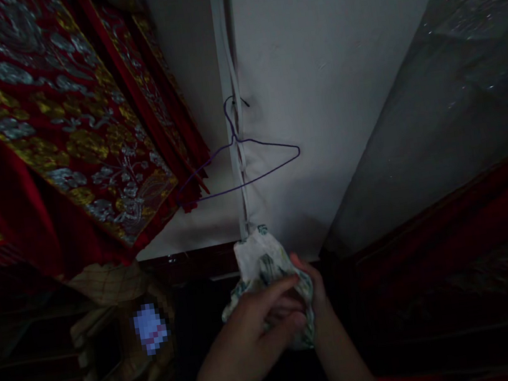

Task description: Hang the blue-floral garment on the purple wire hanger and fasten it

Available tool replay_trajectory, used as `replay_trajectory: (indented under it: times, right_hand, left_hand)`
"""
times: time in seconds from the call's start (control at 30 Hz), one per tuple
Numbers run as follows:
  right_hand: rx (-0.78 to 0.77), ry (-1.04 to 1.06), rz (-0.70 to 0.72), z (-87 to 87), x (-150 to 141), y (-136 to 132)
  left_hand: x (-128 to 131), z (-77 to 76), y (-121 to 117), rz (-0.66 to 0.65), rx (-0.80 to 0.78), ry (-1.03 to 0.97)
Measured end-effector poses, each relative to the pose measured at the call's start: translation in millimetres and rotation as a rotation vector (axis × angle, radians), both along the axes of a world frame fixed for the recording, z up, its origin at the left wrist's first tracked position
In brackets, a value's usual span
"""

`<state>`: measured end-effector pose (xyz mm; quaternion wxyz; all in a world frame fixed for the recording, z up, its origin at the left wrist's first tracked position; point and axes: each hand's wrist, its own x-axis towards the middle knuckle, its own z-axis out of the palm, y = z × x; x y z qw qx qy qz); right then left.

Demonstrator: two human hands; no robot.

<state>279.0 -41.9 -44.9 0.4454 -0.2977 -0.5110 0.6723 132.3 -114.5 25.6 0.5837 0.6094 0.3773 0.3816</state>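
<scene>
A bunched white cloth with a green and blue leafy print [263, 258] is held up in front of me, low in the head view. My left hand [263, 321] lies across its near side, fingers bent and closed on the fabric. From the right, my right hand [315, 286] grips the cloth's edge, its fingers partly behind the material. Folds hide some fingertips, and the dim light blurs detail. Above the cloth, a thin purple wire hanger [266, 143] hangs from a nail on the wall, apart from both hands.
Red drapery with gold and silver embroidery [98, 124] hangs at the left. White cables [228, 43] run down the pale wall [310, 50]. Clear plastic sheeting [476, 58] covers the right side above red fabric [474, 210]. A wooden chair-like frame [86, 359] stands lower left, near a blurred pale patch.
</scene>
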Motion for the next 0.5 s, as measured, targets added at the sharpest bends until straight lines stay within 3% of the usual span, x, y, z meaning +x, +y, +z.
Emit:
replay_trajectory:
  times: [0.07,0.17,0.2,0.27,0.37,0.43,0.5]
  right_hand:
    - [-0.186,0.177,-0.039,-4.9,-1,-4]
    - [-0.346,0.304,0.018,-3.8,-7,-8]
    - [-0.367,0.310,0.059,0.3,-8,-8]
    - [-0.353,0.249,0.192,14.6,-10,-7]
    - [-0.129,-0.027,0.399,46.7,-4,3]
    - [0.099,-0.227,0.379,69.7,7,16]
    - [0.298,-0.379,0.180,89.6,21,36]
  left_hand:
    - [-18,5.0,4,0.074,0.048,0.046]
    - [-36,3.0,20,0.430,0.212,0.028]
    - [-38,-0.9,27,0.480,0.265,0.028]
    - [-43,-13.4,43,0.381,0.287,0.014]
    - [-52,-39.1,65,0.140,0.198,-0.033]
    - [-63,-54.2,74,0.072,0.165,0.058]
    - [-76,-62.7,79,0.003,0.142,0.230]
